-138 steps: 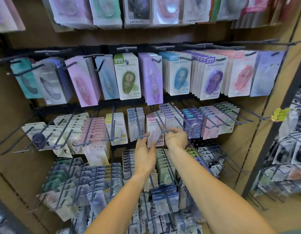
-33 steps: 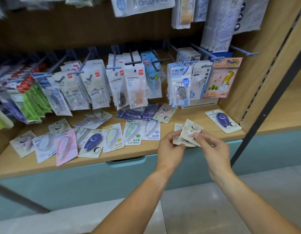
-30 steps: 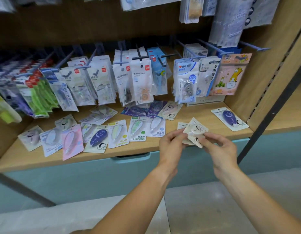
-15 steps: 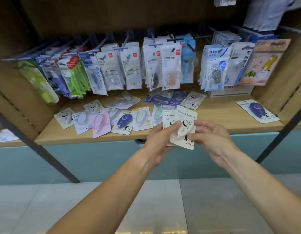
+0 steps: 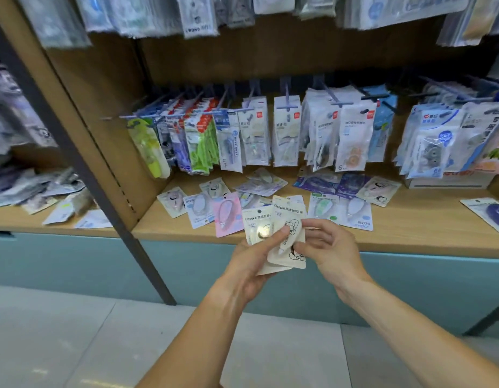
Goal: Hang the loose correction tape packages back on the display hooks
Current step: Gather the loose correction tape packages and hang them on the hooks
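In front of the wooden shelf (image 5: pixel 410 233), both forearms reach up from 6 o'clock, hands meeting at centre. Left hand (image 5: pixel 251 264): palm up, thumb pressed over a fan of cream correction tape packages (image 5: pixel 284 233), at least two, perhaps three. Right hand (image 5: pixel 329 253): fingers curled, pinching the front package's right edge. Loose packages (image 5: pixel 225 214) on the shelf at 12 o'clock: roughly a dozen. Hooks (image 5: pixel 284 107) above carry hanging stock.

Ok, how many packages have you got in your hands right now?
2. The rear cream package lies in the left hand; the front cream package overlaps it, pinched by the left thumb and the right hand. More could be hidden behind.
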The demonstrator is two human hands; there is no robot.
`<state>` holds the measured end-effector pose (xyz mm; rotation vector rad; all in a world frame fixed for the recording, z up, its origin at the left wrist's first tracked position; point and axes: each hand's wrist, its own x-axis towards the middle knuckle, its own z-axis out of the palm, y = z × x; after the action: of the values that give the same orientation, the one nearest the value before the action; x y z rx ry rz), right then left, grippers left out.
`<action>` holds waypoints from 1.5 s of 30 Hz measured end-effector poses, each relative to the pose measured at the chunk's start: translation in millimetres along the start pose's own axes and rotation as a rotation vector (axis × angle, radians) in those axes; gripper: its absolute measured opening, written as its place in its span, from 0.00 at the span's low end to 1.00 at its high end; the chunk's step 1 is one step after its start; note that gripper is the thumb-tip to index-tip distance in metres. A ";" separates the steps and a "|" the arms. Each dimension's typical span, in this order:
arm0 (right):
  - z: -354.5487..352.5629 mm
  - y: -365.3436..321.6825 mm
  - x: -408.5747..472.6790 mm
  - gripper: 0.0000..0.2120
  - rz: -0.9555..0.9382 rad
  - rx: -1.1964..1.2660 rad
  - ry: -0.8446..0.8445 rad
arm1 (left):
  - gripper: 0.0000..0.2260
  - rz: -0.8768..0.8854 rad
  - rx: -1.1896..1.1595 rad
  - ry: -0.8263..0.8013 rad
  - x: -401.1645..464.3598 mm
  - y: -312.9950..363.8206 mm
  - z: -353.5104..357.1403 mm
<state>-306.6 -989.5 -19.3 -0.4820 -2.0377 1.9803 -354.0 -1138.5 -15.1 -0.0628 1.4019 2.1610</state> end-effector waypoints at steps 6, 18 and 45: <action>49.2 -0.9 12.0 0.19 -0.122 -0.164 -0.077 | 0.16 0.096 -0.039 0.124 1.6 26.5 -55.9; 155.7 16.8 68.7 0.29 -0.524 -1.195 -0.421 | 0.21 0.170 -0.270 0.443 -0.5 48.9 -169.4; 186.4 -0.1 121.9 0.33 -0.404 -1.211 -0.475 | 0.17 0.091 -0.235 0.357 15.3 40.8 -160.1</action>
<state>-493.6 -1109.7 -31.7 0.2521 -3.1341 0.4746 -426.8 -1281.0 -58.8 -0.5042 1.3483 2.4713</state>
